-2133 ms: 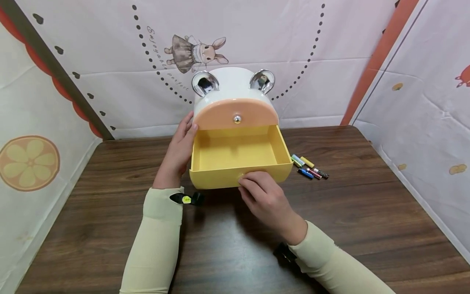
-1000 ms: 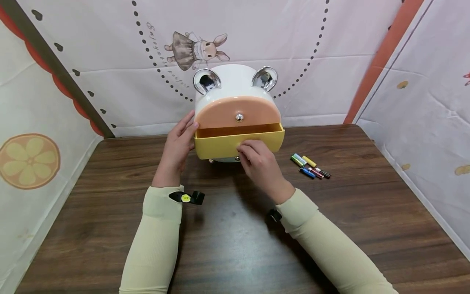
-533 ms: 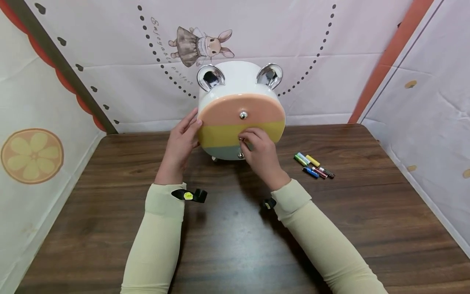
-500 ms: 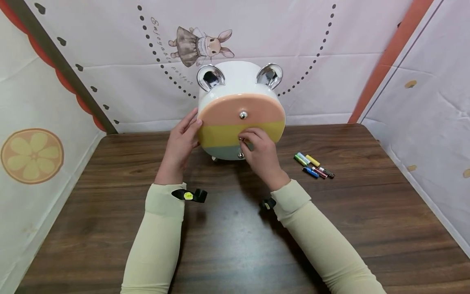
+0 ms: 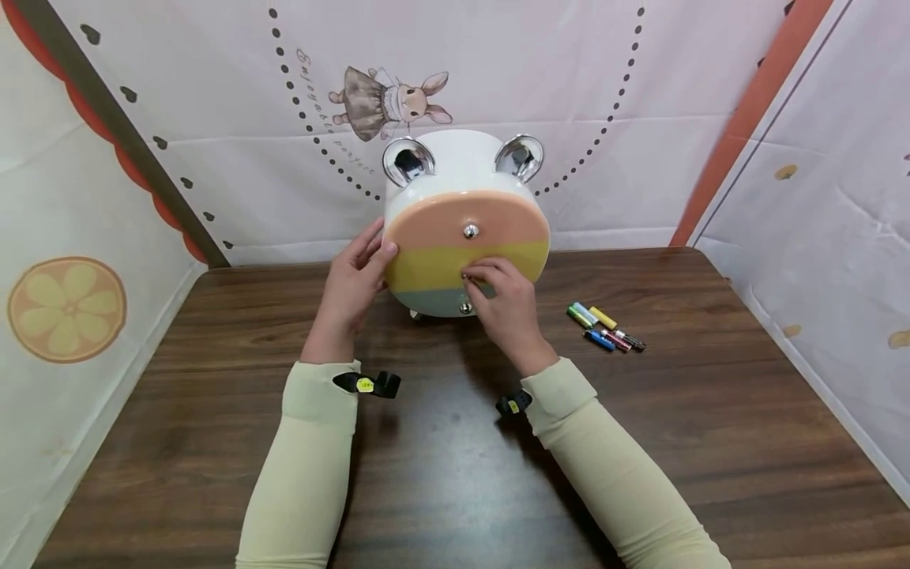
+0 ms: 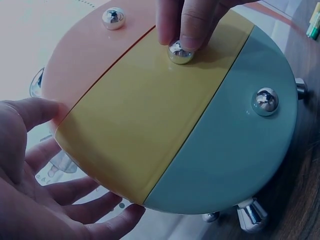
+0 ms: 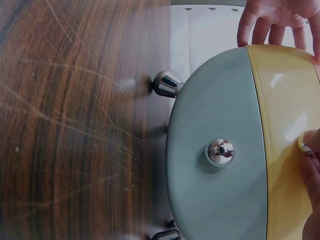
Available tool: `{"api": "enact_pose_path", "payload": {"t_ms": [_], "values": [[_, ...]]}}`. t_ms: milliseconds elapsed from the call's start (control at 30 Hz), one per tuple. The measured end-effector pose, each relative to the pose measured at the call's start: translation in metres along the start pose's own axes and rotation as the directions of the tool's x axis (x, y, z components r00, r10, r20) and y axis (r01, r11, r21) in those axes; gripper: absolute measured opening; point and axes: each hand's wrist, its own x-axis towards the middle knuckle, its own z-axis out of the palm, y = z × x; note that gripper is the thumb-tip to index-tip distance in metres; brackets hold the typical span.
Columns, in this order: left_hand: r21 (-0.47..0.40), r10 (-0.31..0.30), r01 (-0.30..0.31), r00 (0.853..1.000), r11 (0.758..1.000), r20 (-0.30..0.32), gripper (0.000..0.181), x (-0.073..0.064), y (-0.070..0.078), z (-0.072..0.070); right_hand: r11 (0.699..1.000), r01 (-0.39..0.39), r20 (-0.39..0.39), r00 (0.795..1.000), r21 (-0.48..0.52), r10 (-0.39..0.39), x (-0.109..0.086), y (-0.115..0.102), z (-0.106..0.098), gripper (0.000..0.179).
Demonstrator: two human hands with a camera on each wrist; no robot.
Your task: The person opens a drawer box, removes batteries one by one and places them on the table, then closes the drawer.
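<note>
Nearest: two pale sleeves (image 5: 298,462) reach in from 6 o'clock over a brown table (image 5: 437,490). The right hand (image 5: 506,304) pinches the middle knob (image 6: 179,57) at the centre of a cabinet's front. This knob belongs to the yellow drawer (image 5: 426,267), which sits flush between the peach panel (image 5: 430,223) and the green panel (image 7: 217,200). The left hand (image 5: 351,288) lies along the cabinet's 9 o'clock side, fingers spread, thumb tip at the front edge by the peach-yellow seam. At the cabinet's 4 o'clock, a loose group of small cylinders (image 5: 603,318), probably batteries but too small to be sure.

Farther: the cabinet (image 5: 455,207) stands upright at 12 o'clock near the table's far edge, on small feet (image 6: 252,215). Printed cloth (image 5: 554,63) hangs behind.

Risks, judged: a hard pull on the middle knob could slide or tip the cabinet, since the left hand only steadies one side. Fingertips could slip off the smooth ball. The left thumb, so near the seam, could catch the drawer front. An outward swing of the right forearm could scatter the cylinders.
</note>
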Motion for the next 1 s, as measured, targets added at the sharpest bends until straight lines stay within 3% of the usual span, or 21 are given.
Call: {"api": "enact_pose_path", "payload": {"t_ms": [333,533,633,800,867,1000], "values": [[0.017,0.015,-0.015,1.000,1.000,-0.004,0.055,-0.001,-0.003,0.002,0.978,-0.128,-0.029,0.990,0.162,0.135,-0.006,0.001,0.000,0.009],[0.049,0.025,-0.024,1.000,0.998,-0.006,0.054,-0.002,-0.002,0.001,0.936,-0.285,-0.011,0.956,0.208,0.293,-0.014,0.005,0.000,0.008],[0.054,0.027,-0.027,1.000,0.998,-0.004,0.055,-0.003,-0.002,0.001,0.889,-0.388,0.017,0.918,0.244,0.396,-0.020,0.009,0.002,0.010],[0.045,0.021,-0.021,1.000,0.999,-0.005,0.055,-0.002,-0.002,0.001,0.780,-0.554,0.091,0.828,0.291,0.554,-0.030,0.014,0.006,0.012],[0.042,0.021,-0.021,1.000,0.999,-0.007,0.055,-0.002,-0.002,0.001,0.737,-0.601,0.111,0.792,0.310,0.600,-0.032,0.015,0.008,0.012],[0.044,0.031,-0.031,0.999,0.999,-0.010,0.055,-0.002,-0.003,0.001,0.671,-0.652,0.119,0.743,0.352,0.659,-0.035,0.017,0.015,0.012]]}}
